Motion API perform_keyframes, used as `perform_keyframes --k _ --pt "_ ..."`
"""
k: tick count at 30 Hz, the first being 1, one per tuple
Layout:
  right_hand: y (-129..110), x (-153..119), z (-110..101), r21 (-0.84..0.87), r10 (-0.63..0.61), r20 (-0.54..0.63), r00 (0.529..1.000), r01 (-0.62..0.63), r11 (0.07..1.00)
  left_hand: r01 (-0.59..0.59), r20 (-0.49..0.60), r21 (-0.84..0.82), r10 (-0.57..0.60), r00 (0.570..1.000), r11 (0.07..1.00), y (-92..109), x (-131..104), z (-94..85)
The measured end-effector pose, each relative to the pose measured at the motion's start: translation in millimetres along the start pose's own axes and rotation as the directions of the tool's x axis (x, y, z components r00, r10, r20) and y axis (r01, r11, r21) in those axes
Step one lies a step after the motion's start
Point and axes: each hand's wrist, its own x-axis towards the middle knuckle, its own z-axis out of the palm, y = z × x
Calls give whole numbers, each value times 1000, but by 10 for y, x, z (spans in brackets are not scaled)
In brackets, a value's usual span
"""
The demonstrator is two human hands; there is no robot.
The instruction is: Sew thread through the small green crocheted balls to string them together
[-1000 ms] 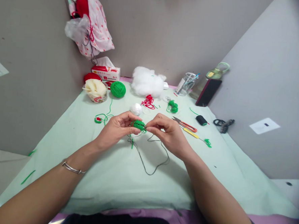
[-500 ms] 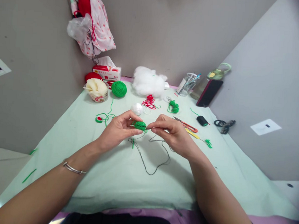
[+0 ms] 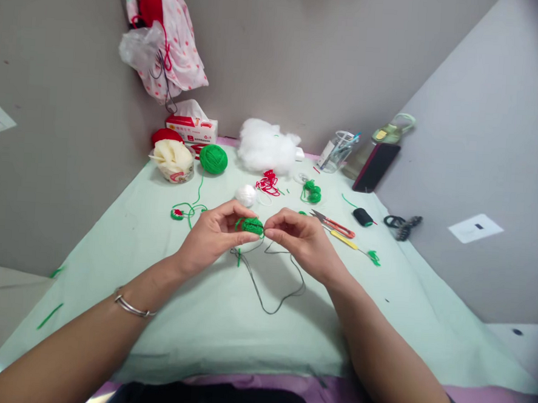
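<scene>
My left hand (image 3: 219, 232) pinches a small green crocheted piece (image 3: 252, 226) between thumb and fingers, above the middle of the table. A dark line runs along the top of this piece. At its right end, the thumb and forefinger of my right hand (image 3: 300, 240) are pressed together on dark thread (image 3: 271, 312). Whether a needle is also between those fingertips is too small to tell. The thread hangs down and lies in a long loop on the cloth below. Orange-handled thread snips (image 3: 335, 225) and a yellow-handled crochet hook (image 3: 345, 240) lie just right of my right hand.
Behind my hands are a white yarn ball (image 3: 245, 195), a green yarn ball (image 3: 214, 160), white stuffing (image 3: 267, 147) and red yarn scraps (image 3: 269, 182). Rightward lie a black thread spool (image 3: 363, 217) and a leaning phone (image 3: 377, 167). A tissue box (image 3: 191, 128) stands back left.
My right hand has shifted slightly left, its fingertips closer against the green piece's right end. My left hand keeps its hold. The view has moved slightly.
</scene>
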Motion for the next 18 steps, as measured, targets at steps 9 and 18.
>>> perform_keyframes --k 9,18 --pt "-96 -56 -46 -2 -47 10 999 47 999 32 77 -76 -26 997 997 -15 24 -89" --pt "-137 -94 123 10 -50 -111 993 52 999 29 50 -77 -25 998 997 -39 18 -39"
